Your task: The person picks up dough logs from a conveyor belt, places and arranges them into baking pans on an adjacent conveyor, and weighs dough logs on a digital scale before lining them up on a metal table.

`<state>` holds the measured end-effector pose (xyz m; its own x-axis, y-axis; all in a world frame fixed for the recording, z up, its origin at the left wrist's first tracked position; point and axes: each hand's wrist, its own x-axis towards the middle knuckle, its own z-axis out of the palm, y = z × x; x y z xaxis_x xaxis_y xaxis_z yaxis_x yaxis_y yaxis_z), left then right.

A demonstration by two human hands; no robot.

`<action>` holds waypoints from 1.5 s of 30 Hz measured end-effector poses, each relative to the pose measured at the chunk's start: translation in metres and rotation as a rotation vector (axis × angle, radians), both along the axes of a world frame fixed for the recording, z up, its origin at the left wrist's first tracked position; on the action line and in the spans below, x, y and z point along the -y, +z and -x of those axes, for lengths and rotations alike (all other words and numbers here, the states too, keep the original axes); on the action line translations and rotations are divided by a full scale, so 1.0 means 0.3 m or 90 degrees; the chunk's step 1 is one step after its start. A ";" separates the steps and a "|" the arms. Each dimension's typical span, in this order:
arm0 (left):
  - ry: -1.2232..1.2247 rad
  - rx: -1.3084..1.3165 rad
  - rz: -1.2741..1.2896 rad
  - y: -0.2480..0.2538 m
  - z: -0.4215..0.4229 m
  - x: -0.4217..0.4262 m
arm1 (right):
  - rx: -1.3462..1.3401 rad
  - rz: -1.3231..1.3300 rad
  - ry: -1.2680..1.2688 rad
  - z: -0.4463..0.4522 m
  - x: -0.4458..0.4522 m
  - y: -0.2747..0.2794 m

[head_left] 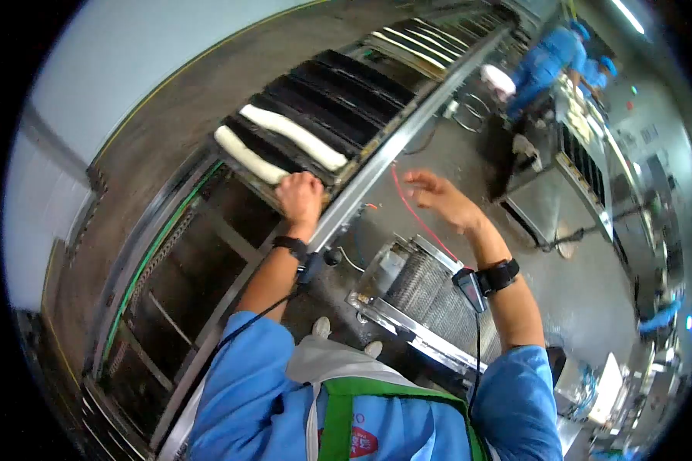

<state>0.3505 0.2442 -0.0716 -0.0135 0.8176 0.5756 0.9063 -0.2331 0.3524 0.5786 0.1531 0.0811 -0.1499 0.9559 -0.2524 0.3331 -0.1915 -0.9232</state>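
Observation:
My left hand (300,201) is at the near edge of a black channelled baking tray (354,86), its fingers curled over the end of a long white dough strip (246,156). Part of that end is hidden under the fingers. A second dough strip (294,137) lies in a neighbouring channel, while several channels beyond it hold nothing. My right hand (444,201) hangs in the air right of the conveyor rail, fingers apart and holding nothing.
The tray rests on a long conveyor (407,146); farther along, another tray (419,44) carries several dough strips. A wire-mesh belt machine (430,288) stands below my right arm. Two people in blue work at a table (542,184) at upper right. A red hose (415,211) crosses between.

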 end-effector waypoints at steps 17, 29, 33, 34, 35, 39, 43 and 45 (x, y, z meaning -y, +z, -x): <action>0.002 -0.092 0.027 -0.191 0.114 -0.306 | 0.899 0.485 -0.421 -0.783 1.435 -0.760; 0.013 -0.121 0.050 -0.050 0.197 -0.183 | 1.093 0.460 -0.213 -0.791 1.652 -0.757; 0.026 -0.110 0.043 -0.086 0.223 -0.098 | 1.005 0.342 -0.192 -0.872 1.579 -0.712; 0.026 -0.102 0.043 -0.090 0.220 -0.080 | 0.878 0.389 -0.275 -0.910 1.579 -0.666; 0.036 -0.102 0.046 -0.086 0.222 -0.060 | 0.844 0.324 -0.301 -0.939 1.546 -0.609; 0.055 -0.087 0.081 -0.072 0.232 0.005 | 0.562 -0.030 -0.488 -0.934 1.357 -0.267; 0.061 -0.078 0.096 -0.066 0.244 0.047 | 0.286 -0.232 -0.530 -0.714 1.035 0.136; 0.066 -0.093 0.122 -0.048 0.231 0.082 | 0.204 -0.315 -0.549 -0.579 0.886 0.265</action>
